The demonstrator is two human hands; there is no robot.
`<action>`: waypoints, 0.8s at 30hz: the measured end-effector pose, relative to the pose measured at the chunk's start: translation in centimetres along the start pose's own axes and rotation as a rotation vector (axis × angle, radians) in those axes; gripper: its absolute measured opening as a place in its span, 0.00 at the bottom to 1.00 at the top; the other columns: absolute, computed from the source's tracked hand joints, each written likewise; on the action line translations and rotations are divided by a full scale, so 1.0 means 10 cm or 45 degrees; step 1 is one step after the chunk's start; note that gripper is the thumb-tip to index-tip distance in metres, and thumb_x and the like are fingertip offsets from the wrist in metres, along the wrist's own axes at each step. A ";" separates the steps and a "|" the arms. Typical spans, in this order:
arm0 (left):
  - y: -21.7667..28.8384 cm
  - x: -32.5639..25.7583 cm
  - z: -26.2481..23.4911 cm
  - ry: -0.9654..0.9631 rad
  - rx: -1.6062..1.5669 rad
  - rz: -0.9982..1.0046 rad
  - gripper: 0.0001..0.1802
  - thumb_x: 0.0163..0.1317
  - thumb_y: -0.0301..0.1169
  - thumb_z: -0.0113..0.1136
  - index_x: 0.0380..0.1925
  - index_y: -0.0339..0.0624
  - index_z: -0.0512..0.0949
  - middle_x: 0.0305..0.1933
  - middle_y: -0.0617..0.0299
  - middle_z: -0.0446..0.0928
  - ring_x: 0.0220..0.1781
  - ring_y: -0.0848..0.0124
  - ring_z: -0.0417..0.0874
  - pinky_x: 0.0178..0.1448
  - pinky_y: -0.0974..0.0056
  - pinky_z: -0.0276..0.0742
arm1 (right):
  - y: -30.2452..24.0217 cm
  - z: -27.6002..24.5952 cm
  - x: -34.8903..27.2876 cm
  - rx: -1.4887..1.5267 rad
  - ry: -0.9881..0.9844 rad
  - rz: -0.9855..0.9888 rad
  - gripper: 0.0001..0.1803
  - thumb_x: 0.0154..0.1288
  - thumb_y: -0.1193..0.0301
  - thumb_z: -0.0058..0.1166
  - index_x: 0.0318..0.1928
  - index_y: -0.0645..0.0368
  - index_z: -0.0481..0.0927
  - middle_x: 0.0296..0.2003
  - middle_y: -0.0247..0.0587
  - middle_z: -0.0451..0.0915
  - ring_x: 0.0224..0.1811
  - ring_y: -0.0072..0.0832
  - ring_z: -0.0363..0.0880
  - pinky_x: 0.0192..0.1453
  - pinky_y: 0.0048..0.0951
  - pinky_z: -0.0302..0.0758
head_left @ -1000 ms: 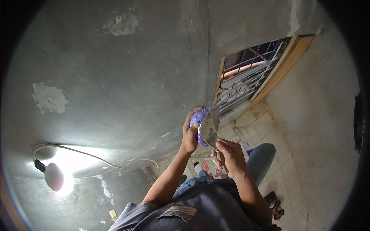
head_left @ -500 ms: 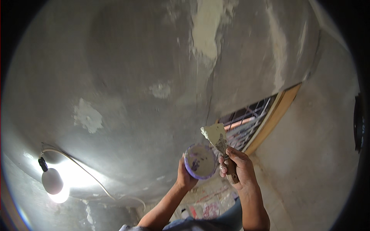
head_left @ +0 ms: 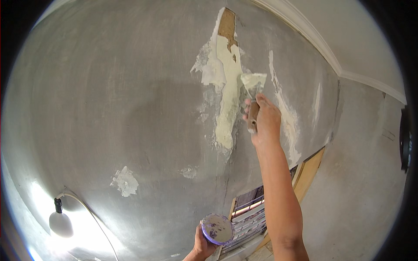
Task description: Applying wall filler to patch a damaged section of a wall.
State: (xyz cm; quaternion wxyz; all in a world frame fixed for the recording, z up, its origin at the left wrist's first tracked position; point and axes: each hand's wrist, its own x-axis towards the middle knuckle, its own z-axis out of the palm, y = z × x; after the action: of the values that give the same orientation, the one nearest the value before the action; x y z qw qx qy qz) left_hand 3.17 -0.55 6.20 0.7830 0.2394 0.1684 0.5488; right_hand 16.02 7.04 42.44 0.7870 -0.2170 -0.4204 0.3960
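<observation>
High on the grey wall point(head_left: 109, 108), the right hand point(head_left: 263, 122) is gripping the brown handle of a putty knife point(head_left: 254, 87), fingers closed tight round it. The knife is running nearly upright, handle low and blade high, and its pale, filler-loaded blade is lying just right of the long cream strip of fresh filler point(head_left: 229, 87), touching the wall or very nearly so. That strip is also running top to bottom, ending above in a bare brown gap point(head_left: 227, 26). The right hand is by far the nearer one to this patch. Well below, the left hand point(head_left: 201, 247) is cupping a small round purple tub point(head_left: 217, 229) from underneath, its mouth facing the camera. No labels or signs are showing; a lit lamp point(head_left: 61, 222) with a white cable is glowing low at the left.
</observation>
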 end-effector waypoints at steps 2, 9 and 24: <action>0.04 -0.08 0.11 0.048 0.030 0.013 0.45 0.58 0.69 0.41 0.66 0.49 0.64 0.67 0.53 0.67 0.68 0.53 0.68 0.67 0.43 0.67 | -0.04 0.17 0.20 -0.062 0.006 -0.078 0.18 0.71 0.69 0.47 0.56 0.67 0.75 0.34 0.42 0.80 0.24 0.28 0.75 0.33 0.32 0.76; 0.14 -0.17 0.10 0.060 0.067 0.051 0.45 0.59 0.69 0.37 0.66 0.50 0.64 0.67 0.54 0.67 0.69 0.53 0.68 0.66 0.41 0.67 | 0.34 0.45 0.71 -1.021 0.194 -1.299 0.16 0.64 0.74 0.51 0.50 0.70 0.81 0.34 0.49 0.80 0.30 0.42 0.76 0.40 0.36 0.74; 0.19 -0.22 0.00 0.082 0.073 0.093 0.49 0.55 0.74 0.39 0.66 0.50 0.64 0.67 0.53 0.67 0.68 0.52 0.68 0.66 0.40 0.67 | 0.40 0.40 0.03 -1.623 0.059 -1.406 0.18 0.61 0.72 0.55 0.51 0.65 0.81 0.30 0.49 0.77 0.32 0.40 0.76 0.36 0.40 0.72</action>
State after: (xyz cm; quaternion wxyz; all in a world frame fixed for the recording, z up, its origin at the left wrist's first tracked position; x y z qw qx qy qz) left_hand 0.96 -2.05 7.24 0.7495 0.2499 0.2003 0.5793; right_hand 11.06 9.65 42.10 0.6030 -0.3911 -0.5929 -0.3631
